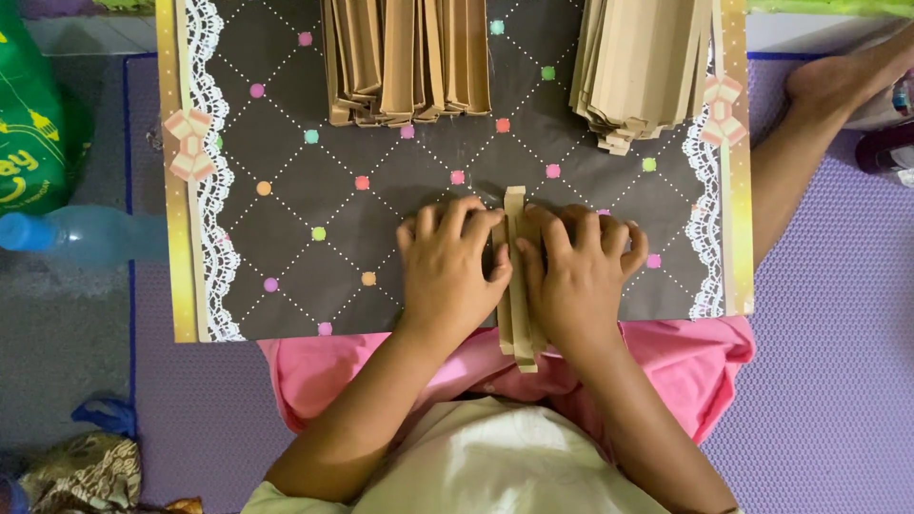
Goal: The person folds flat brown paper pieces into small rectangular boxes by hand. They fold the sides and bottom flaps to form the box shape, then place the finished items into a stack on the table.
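Observation:
A narrow folded strip of brown paper (515, 211) lies lengthwise on a dark board (314, 171) with coloured dots and lace edging. My left hand (449, 266) presses down on the strip's left side, fingers curled. On the strip's right side my right hand (581, 271) presses likewise, so both hands pinch it between them. The strip's near end (522, 347) sticks out past the board's front edge over pink cloth.
Two stacks of folded brown paper strips rest at the board's far edge, one in the middle (405, 62) and one at the right (643, 67). A blue bottle (81, 235) and a green bag (33, 114) lie left. A foot (838, 81) rests at the right on a purple mat (828, 381).

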